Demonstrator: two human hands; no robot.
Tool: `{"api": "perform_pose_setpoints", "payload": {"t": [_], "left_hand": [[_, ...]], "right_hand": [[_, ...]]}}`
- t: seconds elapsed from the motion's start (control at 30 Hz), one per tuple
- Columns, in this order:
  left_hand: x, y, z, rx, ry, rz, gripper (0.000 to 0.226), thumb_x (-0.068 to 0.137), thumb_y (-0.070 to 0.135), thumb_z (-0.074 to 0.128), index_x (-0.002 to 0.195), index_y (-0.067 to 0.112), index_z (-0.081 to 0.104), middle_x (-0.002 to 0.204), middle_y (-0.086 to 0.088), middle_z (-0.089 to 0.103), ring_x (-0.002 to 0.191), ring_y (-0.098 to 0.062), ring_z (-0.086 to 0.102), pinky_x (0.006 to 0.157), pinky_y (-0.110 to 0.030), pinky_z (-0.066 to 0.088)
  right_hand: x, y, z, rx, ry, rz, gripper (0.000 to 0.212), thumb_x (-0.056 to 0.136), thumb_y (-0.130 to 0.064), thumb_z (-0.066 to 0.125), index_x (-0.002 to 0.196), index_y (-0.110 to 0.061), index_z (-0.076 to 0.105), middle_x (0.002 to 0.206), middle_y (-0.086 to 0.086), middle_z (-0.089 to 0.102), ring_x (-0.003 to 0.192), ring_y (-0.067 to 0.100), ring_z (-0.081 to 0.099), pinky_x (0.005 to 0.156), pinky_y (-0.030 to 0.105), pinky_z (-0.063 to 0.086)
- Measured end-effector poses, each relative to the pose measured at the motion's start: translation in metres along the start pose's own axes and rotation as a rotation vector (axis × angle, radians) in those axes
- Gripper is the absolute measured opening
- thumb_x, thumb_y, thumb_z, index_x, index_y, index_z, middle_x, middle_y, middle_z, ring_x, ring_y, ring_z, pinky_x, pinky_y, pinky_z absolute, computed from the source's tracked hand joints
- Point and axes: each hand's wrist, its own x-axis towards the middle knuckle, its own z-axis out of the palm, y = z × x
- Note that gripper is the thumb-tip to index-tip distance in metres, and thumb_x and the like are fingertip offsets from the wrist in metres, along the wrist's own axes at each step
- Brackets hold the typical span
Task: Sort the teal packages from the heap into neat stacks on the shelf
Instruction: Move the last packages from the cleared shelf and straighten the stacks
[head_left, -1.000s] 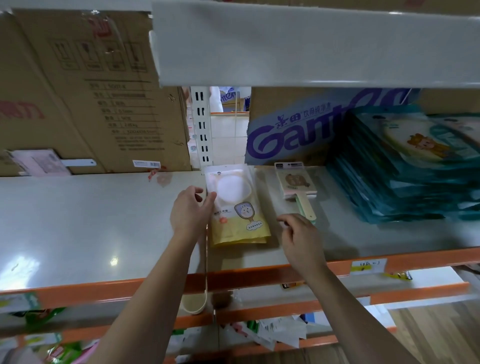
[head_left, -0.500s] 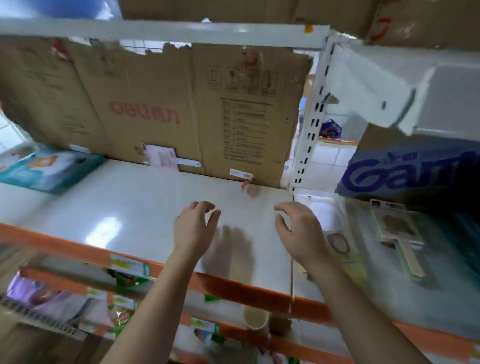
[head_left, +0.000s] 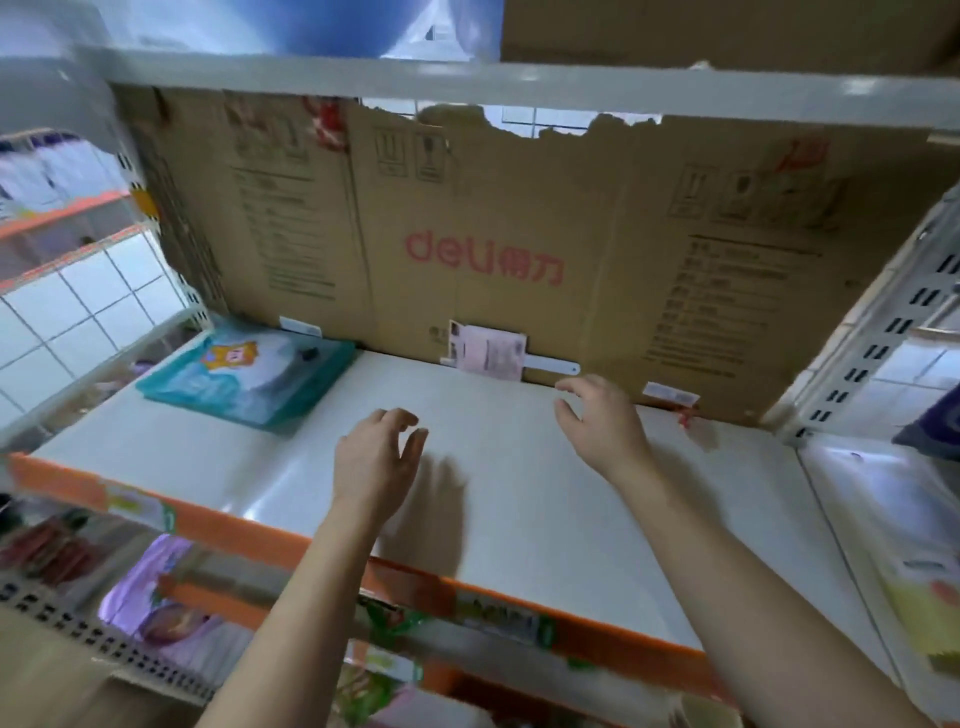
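Two empty hands, left hand (head_left: 376, 457) and right hand (head_left: 602, 423) hovering over the shelf (head_left: 519, 519), each grip loose and spread, holding nothing. So far the teal packages (head_left: 244, 376) sit in a flat stack at the back left corner, heap's out of view. I'd grab the next ones flat by both edges and square them onto that stack

Both hands, left (head_left: 376, 457) and right (head_left: 602, 423), are hovering empty, fingers loosely spread, over the white shelf board (head_left: 519, 519); flat teal packages (head_left: 249, 374) are lying far left.
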Motion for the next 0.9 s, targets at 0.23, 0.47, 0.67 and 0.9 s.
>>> {"api": "perform_pose_setpoints", "payload": {"t": [0.23, 0.47, 0.67, 0.9], "left_hand": [[0.034, -0.09, -0.018, 0.032, -0.07, 0.09, 0.014, 0.092, 0.025, 0.063, 0.099, 0.015, 0.07, 0.102, -0.007, 0.068, 0.095, -0.031, 0.062, 0.079, -0.04, 0.044], [0.035, -0.117, -0.011, -0.059, 0.006, 0.162, 0.011, 0.088, 0.02, 0.059, 0.092, 0.016, 0.069, 0.092, -0.004, 0.067, 0.084, -0.027, 0.059, 0.073, -0.038, 0.045], [0.039, -0.122, -0.008, -0.155, -0.024, 0.121, 0.007, 0.09, 0.02, 0.061, 0.09, 0.017, 0.067, 0.091, 0.001, 0.065, 0.085, -0.02, 0.056, 0.075, -0.036, 0.045], [0.04, -0.121, -0.011, -0.172, -0.048, 0.124, 0.017, 0.087, 0.028, 0.053, 0.09, 0.018, 0.066, 0.091, 0.001, 0.064, 0.084, -0.02, 0.055, 0.074, -0.038, 0.048]], "right_hand": [[0.053, -0.034, 0.038, -0.058, 0.107, 0.052, 0.026, 0.09, -0.014, 0.06, 0.114, -0.006, 0.066, 0.111, 0.014, 0.064, 0.103, 0.032, 0.058, 0.086, 0.037, 0.044], [0.083, -0.049, 0.052, -0.154, 0.095, 0.063, 0.028, 0.087, -0.01, 0.063, 0.114, -0.003, 0.064, 0.111, 0.017, 0.063, 0.104, 0.037, 0.056, 0.085, 0.039, 0.045], [0.092, -0.052, 0.06, -0.203, 0.073, 0.125, 0.035, 0.086, -0.01, 0.066, 0.12, -0.003, 0.062, 0.117, 0.017, 0.056, 0.109, 0.037, 0.052, 0.09, 0.04, 0.044], [0.083, -0.059, 0.068, -0.149, 0.041, 0.098, 0.005, 0.087, -0.009, 0.064, 0.09, -0.005, 0.066, 0.098, 0.003, 0.047, 0.08, 0.023, 0.052, 0.065, 0.03, 0.033]]}}
